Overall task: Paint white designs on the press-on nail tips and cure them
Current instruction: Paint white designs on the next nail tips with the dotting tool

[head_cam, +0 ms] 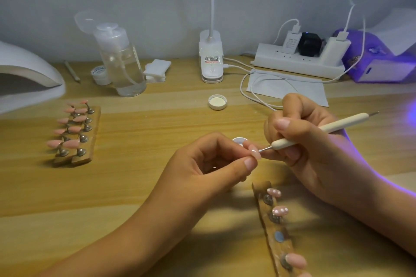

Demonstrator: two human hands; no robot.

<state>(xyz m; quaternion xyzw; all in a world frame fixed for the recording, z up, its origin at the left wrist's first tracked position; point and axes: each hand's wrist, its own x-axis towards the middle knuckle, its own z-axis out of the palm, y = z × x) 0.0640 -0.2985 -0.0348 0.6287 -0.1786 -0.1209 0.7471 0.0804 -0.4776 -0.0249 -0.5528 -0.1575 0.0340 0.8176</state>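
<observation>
Though visible, pot (238, 141) behind left hand (202, 167).

Bare worktop (157, 123) runs in a wide band across the middle, between the left rack of nail tips (74, 132) and the left hand (209, 164), and widens at near left. The far edge is crowded: white curing lamp (27, 74), pump bottle (122, 63), clip lamp base (211, 58), power strip (299, 60) and purple lamp (378, 58). A loose cable (245, 87) loops toward the right hand (310, 141), a cap (217, 102) lies mid-worktop, and a second rack (276, 231) lies between the forearms at near right.
</observation>
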